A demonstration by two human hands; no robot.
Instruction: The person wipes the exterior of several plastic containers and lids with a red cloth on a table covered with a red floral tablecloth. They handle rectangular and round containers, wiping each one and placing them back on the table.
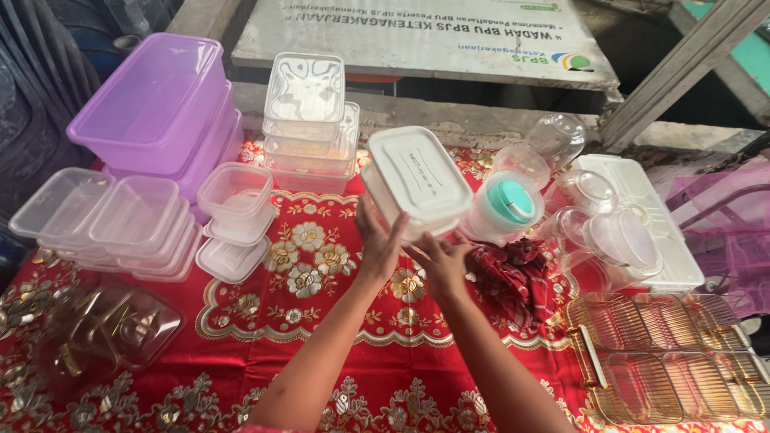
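Translucent plastic, thin and light, was held by both hands: the lidded container [417, 183] was cradled from below at its near edge, tilted, above the red floral cloth [321, 337]. The left hand [378, 244] and right hand [441, 261] were spread open under it. It was judged slippery and slightly flexible, best gripped at the rim. A teal-lidded jar [505, 208] stood just right.
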